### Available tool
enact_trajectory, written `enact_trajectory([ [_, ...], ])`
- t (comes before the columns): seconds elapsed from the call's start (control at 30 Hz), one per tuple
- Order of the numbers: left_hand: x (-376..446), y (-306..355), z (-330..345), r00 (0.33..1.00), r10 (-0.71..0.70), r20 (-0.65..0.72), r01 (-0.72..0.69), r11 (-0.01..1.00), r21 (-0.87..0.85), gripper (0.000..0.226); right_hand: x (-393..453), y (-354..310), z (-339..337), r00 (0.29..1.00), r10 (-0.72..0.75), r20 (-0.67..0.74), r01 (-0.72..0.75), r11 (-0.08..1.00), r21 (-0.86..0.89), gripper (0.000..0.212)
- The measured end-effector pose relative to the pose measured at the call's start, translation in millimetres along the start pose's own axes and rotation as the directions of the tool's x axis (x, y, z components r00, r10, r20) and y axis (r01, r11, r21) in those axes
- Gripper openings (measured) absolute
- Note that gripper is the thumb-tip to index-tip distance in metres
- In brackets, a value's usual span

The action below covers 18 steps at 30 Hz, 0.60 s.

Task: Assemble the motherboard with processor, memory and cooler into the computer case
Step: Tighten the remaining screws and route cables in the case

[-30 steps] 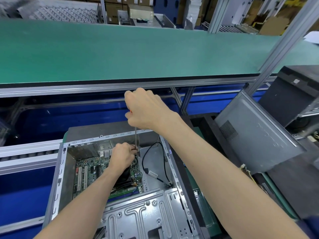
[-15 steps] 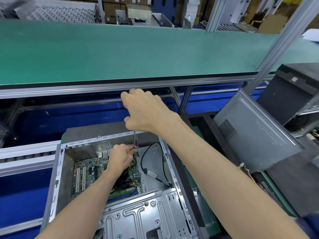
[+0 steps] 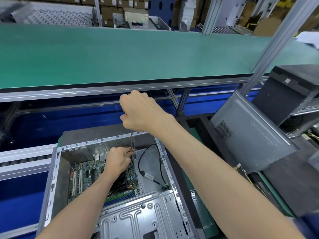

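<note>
Right hand point(image 3: 141, 112): fisted over the top of the screwdriver point(image 3: 132, 142), fingers curled round a handle hidden inside the grip; knuckles rolled a little differently from a second ago, wrist in much the same place above the case.
Left hand point(image 3: 119, 160): down inside the computer case point(image 3: 51, 178), fingertips pinching the lower shaft just above the tip, steadying it; position hardly changed across the last second.
Screwdriver: upright, thin shaft running from the right fist straight down to the left fingertips; tip hidden behind the left hand.
Motherboard point(image 3: 82, 176): already lying flat on the case floor, white slots towards the left wall, blue memory slots at the near edge.
Cooler point(image 3: 121, 178): dark block on the board, mostly hidden under the left wrist.
Black cable point(image 3: 140, 163): looping loose on the bare metal floor just right of the board, apart from the shaft.
Change: only a small twist at the top hand, shaft vertical as before.
Meaning: probably a screw near the board's far right corner being driven home; seating not visible.
Stage: board in place, fastening under way, side panel point(image 3: 248, 135) off and leaning to the right.
</note>
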<state>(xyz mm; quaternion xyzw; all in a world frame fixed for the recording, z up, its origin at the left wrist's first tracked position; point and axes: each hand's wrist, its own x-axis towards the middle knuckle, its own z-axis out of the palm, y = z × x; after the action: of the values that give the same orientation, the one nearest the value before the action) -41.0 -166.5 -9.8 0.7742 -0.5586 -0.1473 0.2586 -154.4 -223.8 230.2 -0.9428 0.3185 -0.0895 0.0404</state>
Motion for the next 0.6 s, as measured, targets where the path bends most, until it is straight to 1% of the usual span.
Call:
enact_trajectory([
  [0.03,0,-1,0,1.0,0.006,-0.004,-0.006,1.0,-0.005,0.016,-1,0,2,0.998,0.011,-0.06,-0.015,0.998,-0.063,0.032],
  [0.07,0,0,0,1.0,0.011,-0.004,-0.011,1.0,-0.009,0.017,-1,3,4,0.996,0.023,-0.09,-0.032,0.994,-0.103,0.033],
  [0.1,0,0,0,1.0,0.014,-0.003,-0.014,1.0,-0.01,0.017,-2,4,4,0.994,0.009,-0.107,-0.021,0.993,-0.116,0.03],
  [0.17,0,1,0,1.0,0.016,0.005,-0.016,1.0,0.001,0.016,-2,7,0,0.999,-0.018,-0.036,0.017,0.999,-0.031,0.02],
  [0.23,0,1,0,1.0,0.013,0.017,-0.014,1.0,0.014,0.016,-2,6,-3,0.998,-0.049,0.03,0.047,0.997,0.056,0.023],
  [0.27,0,0,0,1.0,0.016,0.018,-0.016,1.0,0.02,0.016,-2,5,-3,0.998,-0.046,0.031,0.044,0.997,0.065,0.022],
  [0.3,0,0,0,1.0,0.018,0.013,-0.018,1.0,0.023,0.016,-1,3,-2,0.999,-0.041,0.009,0.041,0.998,0.047,0.016],
  [0.33,0,-1,0,1.0,0.018,0.004,-0.018,1.0,0.022,0.016,-1,1,0,1.0,-0.013,-0.023,0.013,1.0,-0.001,0.015],
  [0.37,-1,0,0,1.0,0.019,-0.005,-0.019,1.0,0.02,0.016,-1,1,3,0.997,0.019,-0.077,-0.024,0.998,-0.055,0.026],
  [0.4,-1,0,-1,1.0,0.023,-0.013,-0.023,1.0,0.017,0.016,-1,2,5,0.994,0.03,-0.102,-0.041,0.993,-0.11,0.035],
  [0.43,-1,1,-1,0.999,0.028,-0.018,-0.028,0.999,0.017,0.016,-1,4,5,0.995,0.022,-0.102,-0.034,0.993,-0.117,0.038],
  [0.47,-1,1,-1,0.999,0.032,-0.024,-0.032,0.999,0.018,0.016,-2,5,3,0.997,0.014,-0.069,-0.019,0.997,-0.08,0.032],
  [0.5,-2,2,-1,0.999,0.033,-0.029,-0.032,0.999,0.019,0.016,-2,8,1,1.0,-0.002,-0.019,0.001,1.0,-0.019,0.019],
  [0.53,-2,3,-1,0.999,0.032,-0.032,-0.031,0.999,0.02,0.016,-2,10,-2,1.0,-0.012,0.024,0.011,0.999,0.045,0.016],
  [0.57,-3,3,-1,0.999,0.03,-0.031,-0.03,0.999,0.023,0.017,-2,11,-3,0.999,-0.019,0.043,0.015,0.997,0.077,0.021],
  [0.6,-3,3,-1,0.999,0.029,-0.03,-0.029,0.999,0.024,0.017,-3,11,-3,0.999,-0.013,0.04,0.01,0.997,0.081,0.02],
])
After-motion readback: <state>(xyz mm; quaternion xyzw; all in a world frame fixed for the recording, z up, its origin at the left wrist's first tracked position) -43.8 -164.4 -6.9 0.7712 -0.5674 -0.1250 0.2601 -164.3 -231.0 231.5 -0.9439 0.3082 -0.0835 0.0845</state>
